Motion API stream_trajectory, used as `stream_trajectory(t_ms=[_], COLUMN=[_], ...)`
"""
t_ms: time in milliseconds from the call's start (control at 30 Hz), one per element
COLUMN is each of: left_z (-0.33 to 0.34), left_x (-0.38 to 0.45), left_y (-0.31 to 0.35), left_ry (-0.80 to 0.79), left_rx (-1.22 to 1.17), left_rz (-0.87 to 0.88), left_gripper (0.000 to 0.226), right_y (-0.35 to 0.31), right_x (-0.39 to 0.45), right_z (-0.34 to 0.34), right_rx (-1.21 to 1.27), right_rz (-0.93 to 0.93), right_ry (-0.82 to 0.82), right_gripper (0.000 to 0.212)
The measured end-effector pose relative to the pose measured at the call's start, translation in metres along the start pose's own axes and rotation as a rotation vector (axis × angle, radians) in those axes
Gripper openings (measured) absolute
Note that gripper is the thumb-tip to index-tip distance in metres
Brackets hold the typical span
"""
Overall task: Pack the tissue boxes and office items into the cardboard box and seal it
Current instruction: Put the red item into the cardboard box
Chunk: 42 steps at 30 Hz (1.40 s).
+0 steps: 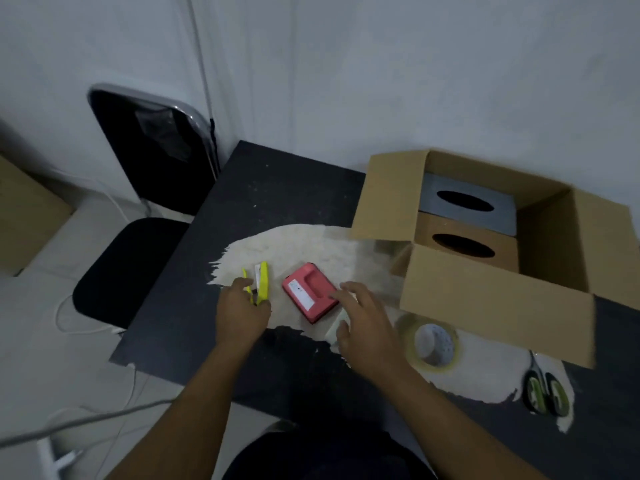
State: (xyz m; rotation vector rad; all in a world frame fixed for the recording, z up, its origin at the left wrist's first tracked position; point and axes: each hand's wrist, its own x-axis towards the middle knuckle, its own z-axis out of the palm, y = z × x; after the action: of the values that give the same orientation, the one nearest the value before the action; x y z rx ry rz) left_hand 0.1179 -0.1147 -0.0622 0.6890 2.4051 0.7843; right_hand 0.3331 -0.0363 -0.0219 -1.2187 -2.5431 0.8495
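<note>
With two tissue boxes [467, 225] already in the cardboard box [491, 292], the left hand [242, 306] grips the yellow stapler [260, 282] on the worktop [277, 188] while the right hand [363, 323], fingers spread, hovers over the red item [308, 292], so next both likely need lifting into the box.

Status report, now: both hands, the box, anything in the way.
Left hand gripping yellow stapler; right hand open over red item. Cardboard box open, two tissue boxes inside. Tape roll and scissors beside it, path unobstructed.
</note>
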Motion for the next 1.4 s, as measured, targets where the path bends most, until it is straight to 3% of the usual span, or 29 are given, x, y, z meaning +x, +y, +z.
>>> stream_trajectory(t_ms=[133,367,533,733,1000,1267,1400], left_z=[0.0,-0.009,-0.013,-0.015,-0.004,0.045,0.084], left_x=[0.016,0.014,0.009,0.005,-0.01,-0.033,-0.041], left_y=[0.013,0.005,-0.004,0.026,0.103,0.196,0.239], left_ry=[-0.078,-0.192,-0.234,-0.279,-0.276,-0.34,-0.387], left_rx=[-0.016,-0.007,-0.082,-0.372,-0.482,-0.319,-0.146], left_rz=[0.093,0.168,0.113,0.012,0.19,0.581,0.79], left_gripper=[0.049,0.042,0.037,0.031,0.028,0.026,0.035], right_y=[-0.012,-0.021,-0.016,-0.028,-0.019,0.037,0.073], right_x=[0.025,0.078,0.081,0.062,0.032,-0.002,-0.02], right_z=[0.018,0.053,0.058,0.024,-0.075,-0.144,-0.171], right_rx=[0.042,-0.273,-0.173,0.432,0.97,1.031,0.961], right_rz=[0.12,0.256,0.327,0.394,0.383,0.448,0.508], right_ry=[-0.11,-0.325,-0.294,-0.086,0.12,0.412,0.514], right_gripper=[0.057,0.077,0.072,0.044,0.031,0.035,0.025])
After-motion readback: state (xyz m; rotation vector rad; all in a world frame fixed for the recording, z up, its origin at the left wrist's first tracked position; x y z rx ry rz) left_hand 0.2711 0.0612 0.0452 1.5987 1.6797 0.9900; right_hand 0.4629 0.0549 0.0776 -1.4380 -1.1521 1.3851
